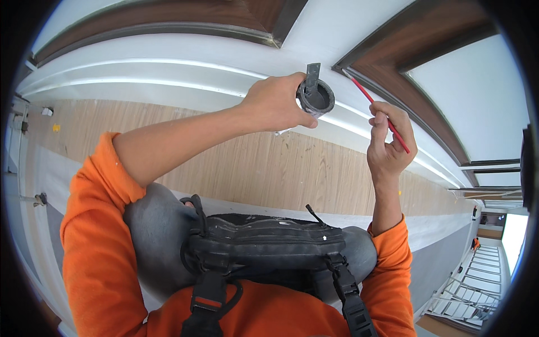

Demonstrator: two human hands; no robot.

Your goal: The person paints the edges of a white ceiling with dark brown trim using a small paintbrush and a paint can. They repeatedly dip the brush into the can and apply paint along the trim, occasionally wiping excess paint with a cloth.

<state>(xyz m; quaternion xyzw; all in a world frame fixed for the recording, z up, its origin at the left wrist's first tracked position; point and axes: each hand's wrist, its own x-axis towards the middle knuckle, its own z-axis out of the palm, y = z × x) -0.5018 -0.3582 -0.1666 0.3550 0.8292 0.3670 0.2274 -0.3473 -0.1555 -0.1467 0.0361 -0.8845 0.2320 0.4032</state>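
Observation:
My left hand [278,104] is wrapped around a small can [324,109] of dark grey paint, held out in front of the wall. A flat grey-smeared stick [313,76] stands up out of the can at its far side. In my right hand [391,135] a thin red-handled paintbrush [368,96] is pinched between the fingers. Its tip reaches the dark frame edge of a brown wall panel [387,62], near that panel's lower left corner. Whether the tip touches the edge I cannot tell.
White baseboard moulding [185,80] runs along the wall under another brown panel [213,14]. Below lies a wood-look floor strip [269,163]. A black waist bag [264,241] rests on my lap. Far right stand a metal ladder [483,269] and a person in orange [476,244].

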